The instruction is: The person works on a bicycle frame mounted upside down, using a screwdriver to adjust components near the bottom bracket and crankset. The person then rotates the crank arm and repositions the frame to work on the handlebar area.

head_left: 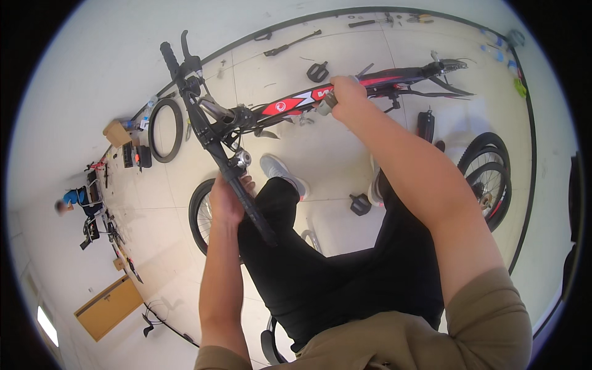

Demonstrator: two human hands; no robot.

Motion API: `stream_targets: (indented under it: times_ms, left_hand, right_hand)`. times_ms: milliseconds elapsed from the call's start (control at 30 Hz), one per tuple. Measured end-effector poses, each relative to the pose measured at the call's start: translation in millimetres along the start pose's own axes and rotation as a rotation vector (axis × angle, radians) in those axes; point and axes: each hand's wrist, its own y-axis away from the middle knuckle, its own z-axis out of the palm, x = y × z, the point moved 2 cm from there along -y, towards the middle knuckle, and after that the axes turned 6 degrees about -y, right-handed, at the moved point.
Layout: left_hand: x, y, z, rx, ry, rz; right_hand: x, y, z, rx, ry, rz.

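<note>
A black bicycle frame (287, 106) with red and white patches on its tube is held up off the floor, without wheels fitted. My right hand (349, 98) is closed around its middle tube. The handlebar (210, 137) crosses the frame's left end, with a grip and brake lever (187, 54) at its far end. My left hand (227, 200) is closed on the near half of the handlebar, beside a silver round part (242, 159). Some of its fingers are hidden behind the bar. The near end of the bar reaches over my left thigh.
Wheels with tyres (490, 176) stand at the right, and another wheel (200, 217) is behind my left forearm. A tyre (165, 131) leans at the left wall. Pedals (317, 71) (360, 204) lie on the floor. Tools (293, 43) line the far wall. A person (75, 197) sits far left.
</note>
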Motion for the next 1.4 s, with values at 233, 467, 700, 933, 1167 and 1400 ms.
stream_targets:
  times_ms: [233,467,700,933,1167,1400]
  left_hand:
    - [-25.3,-130.1,6.4,0.067,-1.090,0.503]
    - [-25.4,-161.1,61.1,-0.023,-1.109,1.099]
    - [-32.8,-174.8,60.3,0.175,-1.304,1.098]
    - [-47.3,-198.1,49.1,0.360,-1.290,0.933]
    - [-62.3,-213.1,48.0,-0.085,-0.900,0.971]
    - [-84.9,-238.4,10.9,-0.194,-0.711,0.796]
  right_hand:
    - [1.7,15.1,5.0,0.042,0.018,0.020]
    - [-2.7,21.4,3.8,0.019,0.076,0.007]
    - [-4.9,39.7,11.2,0.035,0.039,-0.028]
    - [-8.3,37.1,13.1,-0.029,0.039,-0.021]
    - [-9.2,36.8,11.0,0.062,0.038,-0.007]
    - [-3.3,21.8,9.1,0.025,0.064,0.033]
